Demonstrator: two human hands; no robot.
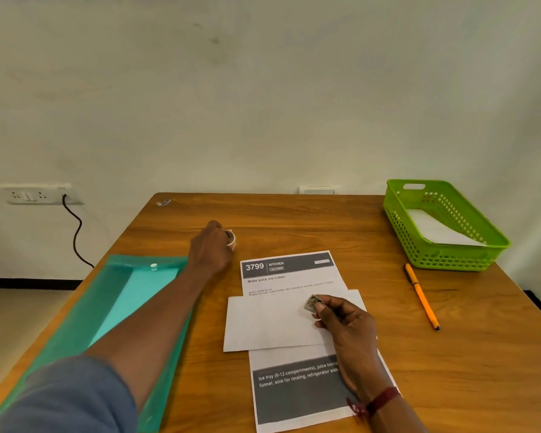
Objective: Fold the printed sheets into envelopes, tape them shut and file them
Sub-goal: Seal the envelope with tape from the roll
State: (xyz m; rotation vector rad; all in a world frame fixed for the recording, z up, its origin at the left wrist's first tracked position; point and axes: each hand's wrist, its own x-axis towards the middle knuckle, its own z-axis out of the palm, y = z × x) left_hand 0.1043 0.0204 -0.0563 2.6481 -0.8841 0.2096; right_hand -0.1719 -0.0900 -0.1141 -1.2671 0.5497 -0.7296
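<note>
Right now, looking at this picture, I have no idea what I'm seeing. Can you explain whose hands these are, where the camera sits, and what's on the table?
There is no machine here: a person works with bare hands. The one picture comes from a camera worn on their head, looking down at a wooden table. The left hand has its grip on a tape roll. The right hand pinches a small grey piece, which I cannot identify, over a white sheet. That sheet lies across a printed sheet. At the left lies a teal folder. At the right are an orange pen and a green basket with white paper in it.
</note>
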